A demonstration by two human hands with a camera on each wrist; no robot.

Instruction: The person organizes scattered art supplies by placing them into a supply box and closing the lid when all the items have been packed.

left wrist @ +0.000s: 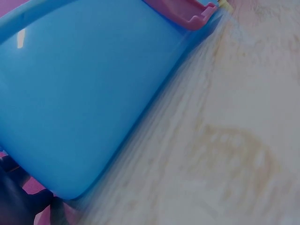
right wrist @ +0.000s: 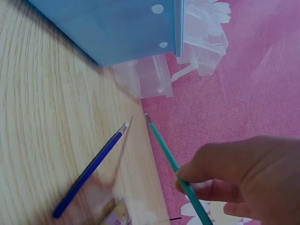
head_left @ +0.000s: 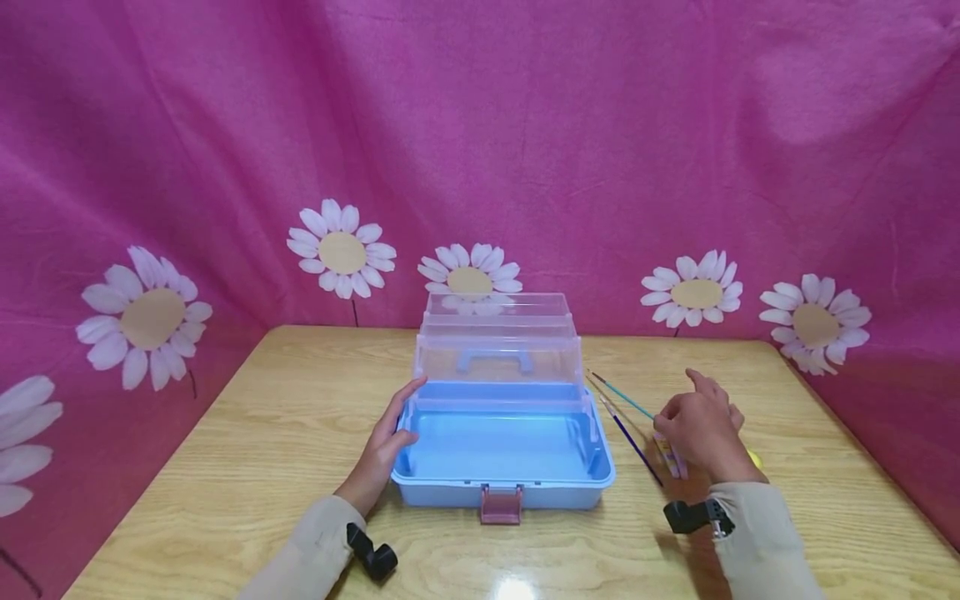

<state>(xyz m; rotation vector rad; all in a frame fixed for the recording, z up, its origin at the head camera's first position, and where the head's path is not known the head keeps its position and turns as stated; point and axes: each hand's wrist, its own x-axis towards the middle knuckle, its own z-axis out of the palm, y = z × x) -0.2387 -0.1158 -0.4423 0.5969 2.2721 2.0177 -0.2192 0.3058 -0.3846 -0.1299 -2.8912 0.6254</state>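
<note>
A light blue plastic box [head_left: 442,495] stands on the table, its clear lid [head_left: 442,358] raised at the back and its pink latch [head_left: 501,507] hanging at the front. My left hand [head_left: 382,454] holds the box's left side, thumb over the rim and fingers along the outer wall. To the right of the box, my right hand [head_left: 701,429] pinches a teal paintbrush [right wrist: 161,144] between thumb and fingers, bristles pointing toward the box. A dark blue paintbrush [right wrist: 89,176] lies on the table nearby. The box looks bare inside.
Beside the right hand lies a small purple and yellow item [head_left: 667,457], partly hidden. A yellow object [head_left: 755,459] shows behind the right wrist. The wooden table [head_left: 322,367] ends at a pink cloth [head_left: 600,167] with daisies at the back and sides.
</note>
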